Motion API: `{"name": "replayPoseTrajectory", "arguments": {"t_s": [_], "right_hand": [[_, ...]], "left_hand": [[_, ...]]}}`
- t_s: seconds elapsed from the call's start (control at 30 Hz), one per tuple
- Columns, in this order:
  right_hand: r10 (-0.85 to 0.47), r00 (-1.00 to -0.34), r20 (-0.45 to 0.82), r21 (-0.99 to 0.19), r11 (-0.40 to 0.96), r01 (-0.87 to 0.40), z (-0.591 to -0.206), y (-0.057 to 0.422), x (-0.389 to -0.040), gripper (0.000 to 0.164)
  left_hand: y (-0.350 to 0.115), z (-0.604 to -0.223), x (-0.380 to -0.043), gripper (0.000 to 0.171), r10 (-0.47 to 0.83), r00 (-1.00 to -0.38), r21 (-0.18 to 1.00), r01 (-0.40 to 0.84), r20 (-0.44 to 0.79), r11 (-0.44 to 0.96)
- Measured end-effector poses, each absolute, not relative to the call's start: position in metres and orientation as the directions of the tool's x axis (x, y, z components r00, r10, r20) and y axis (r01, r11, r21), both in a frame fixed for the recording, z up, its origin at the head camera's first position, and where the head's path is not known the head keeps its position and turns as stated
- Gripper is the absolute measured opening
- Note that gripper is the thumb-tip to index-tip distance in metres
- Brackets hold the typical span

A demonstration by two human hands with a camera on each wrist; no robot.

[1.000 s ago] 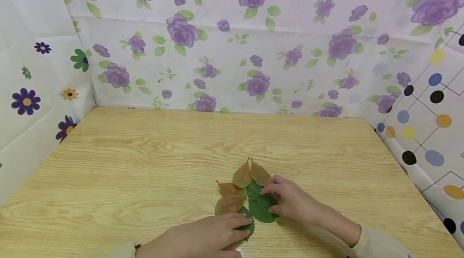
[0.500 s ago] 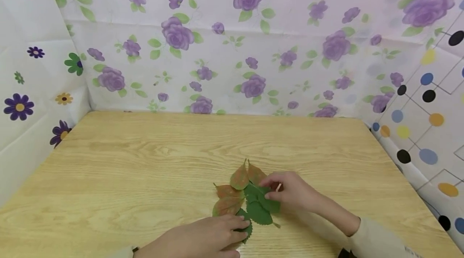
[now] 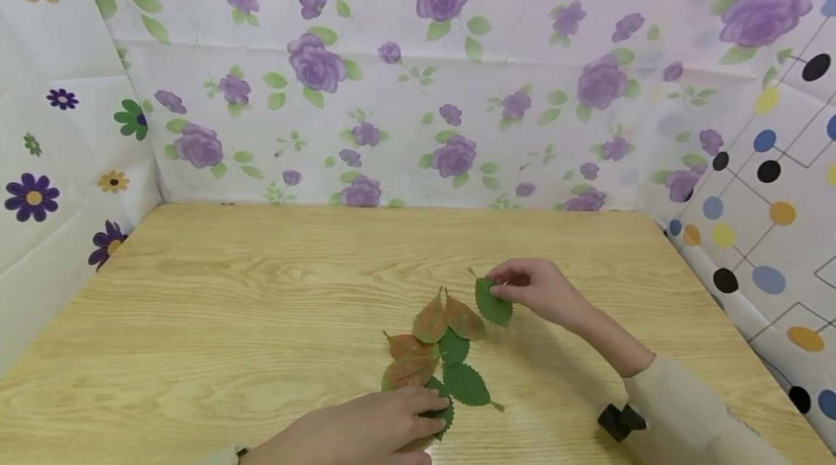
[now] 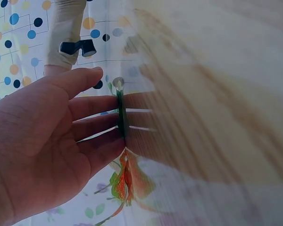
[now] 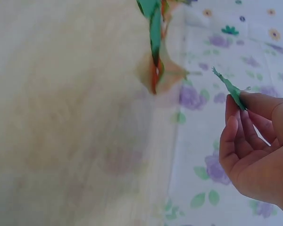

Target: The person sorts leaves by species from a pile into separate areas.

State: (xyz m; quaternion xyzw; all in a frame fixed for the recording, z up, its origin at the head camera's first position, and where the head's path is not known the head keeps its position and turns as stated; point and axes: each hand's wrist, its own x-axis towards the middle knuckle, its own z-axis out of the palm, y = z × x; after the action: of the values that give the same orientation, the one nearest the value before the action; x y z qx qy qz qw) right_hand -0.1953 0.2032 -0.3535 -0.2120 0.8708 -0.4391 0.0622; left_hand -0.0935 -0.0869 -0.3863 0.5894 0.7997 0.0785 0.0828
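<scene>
My right hand (image 3: pixel 538 291) pinches a green serrated leaf (image 3: pixel 493 303) between thumb and fingers, raised off the table; the right wrist view shows the same leaf (image 5: pixel 230 87) nearly edge-on. With fingers extended, my left hand (image 3: pixel 372 425) rests on another green leaf (image 3: pixel 446 418), partly covering it; the left wrist view shows those fingertips (image 4: pixel 114 136) against the leaf. Between the hands lie two more green leaves, one small (image 3: pixel 453 349) and one with its stem to the right (image 3: pixel 466 384). Reddish-green leaves (image 3: pixel 429 320) sit above and left of them, some in pairs.
The wood-grain table (image 3: pixel 261 291) stretches out around the leaves. A flowered sheet (image 3: pixel 392 124) rises at its back edge, with patterned sheets on the left and right. A black device (image 3: pixel 620 421) is by the right sleeve.
My right hand has lifted one green leaf from the overlapping ones and carried it up and right, uncovering those beneath. The left hand stays in place; the view has shifted slightly.
</scene>
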Motion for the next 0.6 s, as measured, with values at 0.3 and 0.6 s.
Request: {"name": "replayPoseTrajectory", "arguments": {"t_s": [0.3,0.6], "right_hand": [[-0.347,-0.937,0.041,-0.794,0.558,-0.241,-0.349,0.221,-0.236,0.026],[-0.306,-0.952,-0.004,-0.802,0.57,-0.18,-0.344,0.236,-0.276,0.031]], "left_hand": [[-0.087,-0.386,-0.094,0.038,0.965,-0.262,0.206,0.945,0.007,0.255],[-0.088,-0.383,-0.095,0.038,0.955,-0.297,0.303,0.909,-0.014,0.287]]}}
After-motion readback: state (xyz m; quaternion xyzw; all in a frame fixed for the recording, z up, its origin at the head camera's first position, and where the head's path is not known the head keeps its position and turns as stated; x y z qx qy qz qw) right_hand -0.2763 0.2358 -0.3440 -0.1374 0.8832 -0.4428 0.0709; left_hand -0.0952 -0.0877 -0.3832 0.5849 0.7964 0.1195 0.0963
